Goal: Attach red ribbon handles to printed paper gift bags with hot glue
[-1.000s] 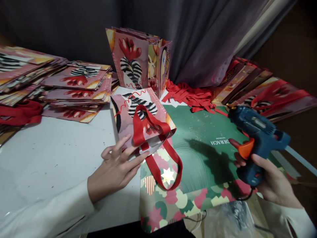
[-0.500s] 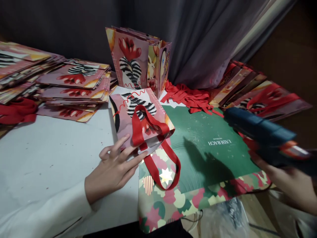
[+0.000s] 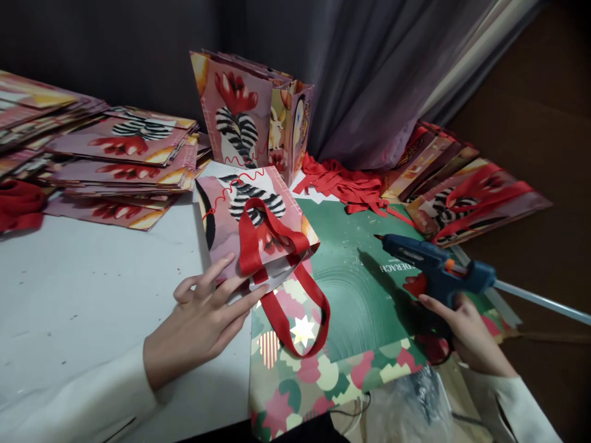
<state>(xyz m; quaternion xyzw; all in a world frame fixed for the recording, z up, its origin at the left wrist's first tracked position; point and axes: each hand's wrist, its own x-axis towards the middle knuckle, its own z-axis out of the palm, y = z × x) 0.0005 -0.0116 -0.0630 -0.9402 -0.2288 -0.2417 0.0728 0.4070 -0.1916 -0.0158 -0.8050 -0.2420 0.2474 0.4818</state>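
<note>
Two hands in play: your left hand (image 3: 201, 317) lies spread over the near edge of the printed paper bag (image 3: 220, 239), fingers by its open mouth, pinching nothing; your right hand (image 3: 473, 335) is wrapped round the grip of the blue glue gun (image 3: 413, 253), trigger finger hidden, so can't tell if it's squeezing. Bag's on its side, mouth toward you, straddling white surface (image 3: 106, 295) and green sheet (image 3: 346, 283). To steady it well, press with flat fingers, not tips; thin walls probably buckle under point load. Nozzle (image 3: 378, 237) sits over the green sheet, well apart from the bag; don't let it stray near your left fingers or the red ribbon handles (image 3: 250, 249). Materials: bag looks like smooth, stiff paper, zebra print outside, white inside. Handles are flat, matte, floppy loops: one folded over the bag, one drooping onto the green sheet. Gun's moulded plastic; glue stick (image 3: 540, 301) is a straight, translucent rod. Behind: tangled ribbon pile (image 3: 344, 179), boxy upright bag (image 3: 240, 111).
</note>
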